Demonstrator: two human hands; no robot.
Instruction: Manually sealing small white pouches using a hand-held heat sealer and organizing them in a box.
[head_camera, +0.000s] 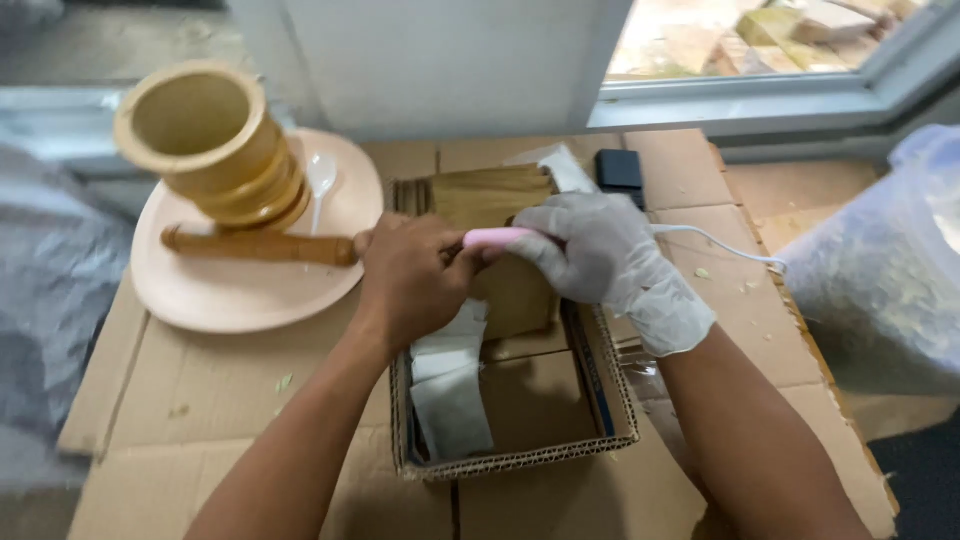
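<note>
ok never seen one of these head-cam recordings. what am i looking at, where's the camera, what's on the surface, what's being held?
There is no machine here: a person works with two hands, filmed by one camera worn on the head, looking down. The bare left hand and the gloved right hand meet over an open cardboard box holding white sachets. The right hand grips a pink corded tool; what the left hand pinches is hidden. The surface is flattened cardboard. On it sit a pink plate carrying a wooden mortar, a pestle and a white spoon. A clear bag of leaves lies at right.
</note>
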